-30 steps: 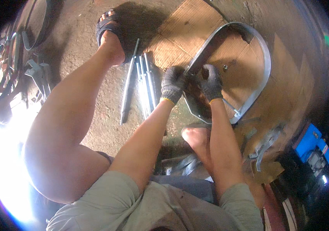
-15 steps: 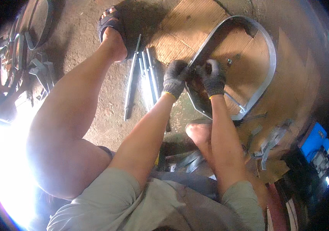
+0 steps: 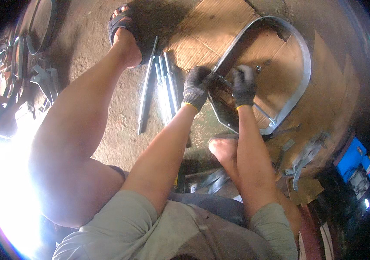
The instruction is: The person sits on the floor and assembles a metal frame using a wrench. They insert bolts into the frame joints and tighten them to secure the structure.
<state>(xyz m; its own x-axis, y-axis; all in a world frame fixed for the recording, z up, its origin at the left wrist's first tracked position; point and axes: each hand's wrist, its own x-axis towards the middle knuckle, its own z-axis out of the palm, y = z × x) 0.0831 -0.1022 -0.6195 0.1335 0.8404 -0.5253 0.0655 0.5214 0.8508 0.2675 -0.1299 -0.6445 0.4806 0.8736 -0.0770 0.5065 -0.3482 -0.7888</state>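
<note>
A bent metal band frame (image 3: 306,71), rounded at the far end and angled at the near end, lies on cardboard. My left hand (image 3: 197,86), in a dark knitted glove, is closed on the band's left side, where a rod end with small hardware shows. The fastening itself is partly hidden by my fingers. Inside the frame, my right hand (image 3: 244,86), gloved alike, is just right of that rod end. Its fingers are apart and slightly blurred, with nothing visible in them. A rod (image 3: 264,113) runs from under it to the frame's right side. Beyond it lies a small nut (image 3: 258,68).
Several metal rods (image 3: 148,86) lie on the floor left of my hands. Bent metal strips (image 3: 308,154) are at the right, with a blue object (image 3: 353,160) farther out. More metal brackets (image 3: 44,82) pile up at the far left. The cardboard (image 3: 206,32) extends under the frame.
My right hand has come away from the band's left side, moving slightly right, and its fingers have lifted, uncovering the rod end. My left hand keeps its hold on the frame.
</note>
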